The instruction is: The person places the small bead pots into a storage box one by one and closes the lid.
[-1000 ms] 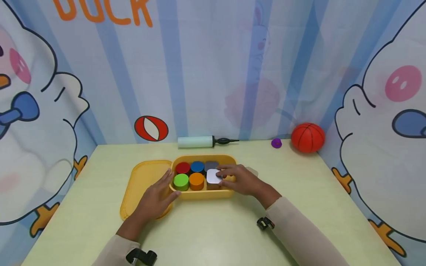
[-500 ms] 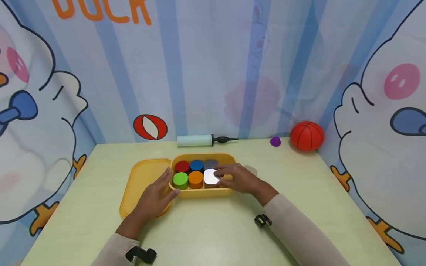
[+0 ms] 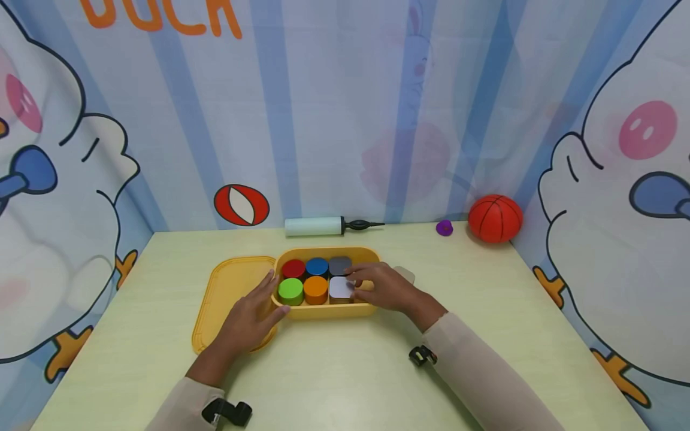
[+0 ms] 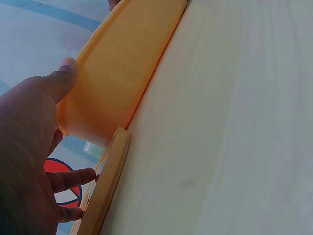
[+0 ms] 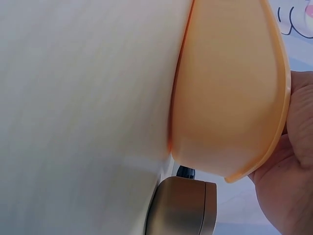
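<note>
The pale block (image 3: 338,288) stands in the yellow box (image 3: 323,312), right of the orange piece (image 3: 315,288) — probably light, stiff and smooth, best held by 2 opposite sides; the right hand (image 3: 385,288) pinches its right edge, the left hand (image 3: 249,320) lies loosely spread at the box's rim — the box wall hides the block's base

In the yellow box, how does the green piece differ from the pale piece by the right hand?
Shape: the green piece has a round top; the pale piece has a squarish one with rounded corners.
Colour: the green piece is bright green; the pale piece is whitish on top.
Handling: the right hand has its fingers on the pale piece; neither hand grips the green piece.
Both sit in the box's near row.
</note>
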Demonstrator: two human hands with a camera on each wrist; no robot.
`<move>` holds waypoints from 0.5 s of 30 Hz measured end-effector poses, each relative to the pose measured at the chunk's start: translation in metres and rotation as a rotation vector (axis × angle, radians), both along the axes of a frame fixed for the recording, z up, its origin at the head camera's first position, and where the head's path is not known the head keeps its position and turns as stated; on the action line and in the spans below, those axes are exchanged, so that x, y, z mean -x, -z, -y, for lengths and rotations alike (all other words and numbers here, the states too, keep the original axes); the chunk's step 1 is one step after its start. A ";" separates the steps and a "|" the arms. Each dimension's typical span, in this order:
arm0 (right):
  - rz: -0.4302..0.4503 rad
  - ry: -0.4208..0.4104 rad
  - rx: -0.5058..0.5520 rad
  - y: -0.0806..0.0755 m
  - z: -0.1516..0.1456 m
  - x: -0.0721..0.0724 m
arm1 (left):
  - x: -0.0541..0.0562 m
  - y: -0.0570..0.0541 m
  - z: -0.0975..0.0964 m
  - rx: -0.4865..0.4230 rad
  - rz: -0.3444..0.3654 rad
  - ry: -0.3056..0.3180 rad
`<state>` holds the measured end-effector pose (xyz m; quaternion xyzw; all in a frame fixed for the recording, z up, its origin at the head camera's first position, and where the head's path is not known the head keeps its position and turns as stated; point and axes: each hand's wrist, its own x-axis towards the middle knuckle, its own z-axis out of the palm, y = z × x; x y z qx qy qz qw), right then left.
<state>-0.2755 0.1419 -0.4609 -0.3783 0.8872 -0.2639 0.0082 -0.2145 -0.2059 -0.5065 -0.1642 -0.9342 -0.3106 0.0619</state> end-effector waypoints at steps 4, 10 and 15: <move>0.003 0.014 0.011 -0.001 0.002 -0.001 | 0.000 -0.001 0.000 -0.001 0.004 -0.002; -0.004 0.029 0.020 -0.001 0.004 -0.002 | -0.001 -0.002 -0.002 -0.001 0.008 -0.008; -0.023 0.026 0.017 0.000 0.005 -0.002 | -0.001 -0.002 -0.002 0.002 -0.008 -0.009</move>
